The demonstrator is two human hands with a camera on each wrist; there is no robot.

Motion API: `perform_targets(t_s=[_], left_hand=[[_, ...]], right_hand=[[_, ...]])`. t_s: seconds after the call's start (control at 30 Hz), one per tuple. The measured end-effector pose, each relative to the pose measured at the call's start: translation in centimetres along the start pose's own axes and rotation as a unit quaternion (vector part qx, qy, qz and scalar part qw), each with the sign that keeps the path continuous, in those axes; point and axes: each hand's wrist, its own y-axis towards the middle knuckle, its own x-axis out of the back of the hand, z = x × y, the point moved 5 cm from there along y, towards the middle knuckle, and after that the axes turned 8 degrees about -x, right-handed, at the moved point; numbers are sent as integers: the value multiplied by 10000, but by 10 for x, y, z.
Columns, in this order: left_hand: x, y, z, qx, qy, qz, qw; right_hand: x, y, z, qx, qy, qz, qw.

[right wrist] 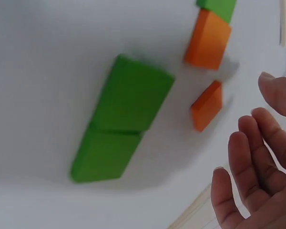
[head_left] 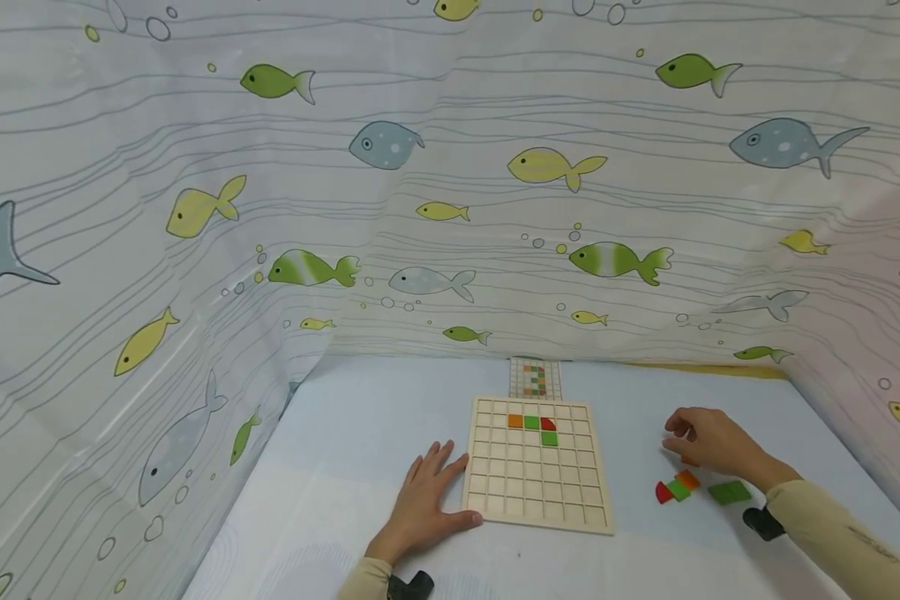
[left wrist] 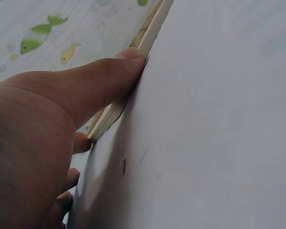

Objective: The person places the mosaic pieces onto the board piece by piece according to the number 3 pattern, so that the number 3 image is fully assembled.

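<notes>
A pale wooden grid board bears an orange tile, a green tile and a red rounded tile in a row, with another green tile under the red one. My left hand lies at the board's near left corner, fingers spread; its thumb presses the board's edge. Over the table right of the board hovers my right hand, fingers loosely bent, holding nothing visible. Near it lie two green tiles, an orange tile and a smaller orange piece.
A small printed grid card with a coloured pattern sits behind the board. Loose red and green pieces lie right of the board. A fish-patterned sheet encloses the table's back and sides.
</notes>
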Motion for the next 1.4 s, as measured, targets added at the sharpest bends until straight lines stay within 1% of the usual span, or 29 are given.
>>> perform_targets(t_s=[0.23,0.37,0.57,0.97,1.2,1.3,1.4], left_hand=[[0,0,0,16,10,-21,10000],[1,0,-2,0,-19,-18,10000],[1,-1,-1,-8,-25,-43,10000],[0,-1,0,-14,6,-21,10000],[1,-2,0,4,-38,-21,10000],[1,-1,0,-5,-65,-17,10000],[1,0,0,-16,-35,7,10000]], right_hand=[[8,-13,-22,79,-150,-88,9998],[8,-19,-33,34,-240,-1,9997],[6,-24,-46,-134,-121,191,9997],[0,-30,-52,-349,-9,187,9992],[-2,-34,-52,-235,20,52,9997],[-3,-34,-52,-299,32,-3,9995],[-4,-36,-52,-240,42,-35,9997]])
